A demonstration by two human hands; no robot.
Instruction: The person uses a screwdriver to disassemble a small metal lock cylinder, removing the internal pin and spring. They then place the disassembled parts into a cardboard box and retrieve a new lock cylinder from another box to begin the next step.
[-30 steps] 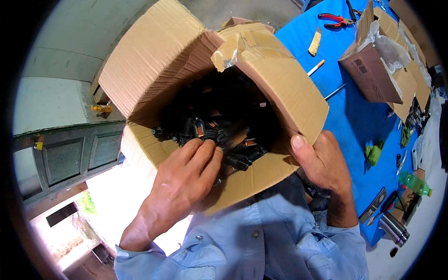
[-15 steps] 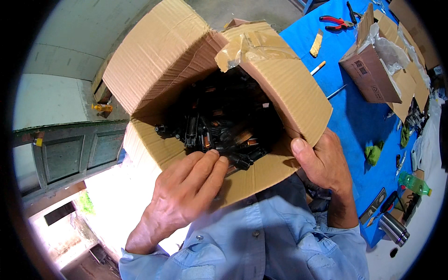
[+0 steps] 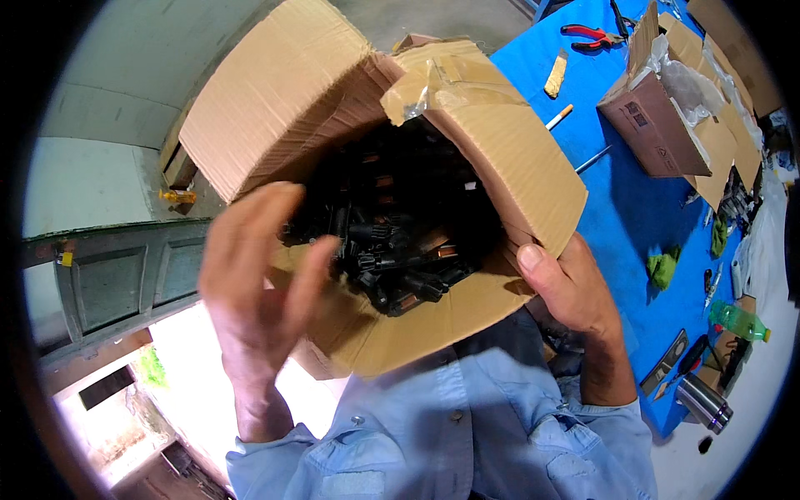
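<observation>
A cardboard box [image 3: 400, 342] with raised flaps and brown tape stands in front of my chest. Many black plastic parts [image 3: 408, 258], some showing copper-coloured pieces, lie heaped inside it; the far end of the heap is in deep shadow. My right hand [image 3: 575, 287] grips the box's near right edge, its thumb over the cardboard. At the left side of the box, my left hand [image 3: 258, 275] is lifted, with thumb and fingers apart and nothing seen in it. Motion smears that hand.
To the right is a table with a blue cover [image 3: 617, 208]. On it are red-handled pliers [image 3: 587, 37], a smaller open carton [image 3: 658, 125] with clear plastic, a screwdriver [image 3: 593, 158], a green cloth [image 3: 662, 267], a green bottle [image 3: 737, 321] and a steel flask [image 3: 704, 404].
My left hand has drawn off the black parts and moved left and up to the box's left side, its fingers spreading. My right hand keeps its grip on the box edge.
</observation>
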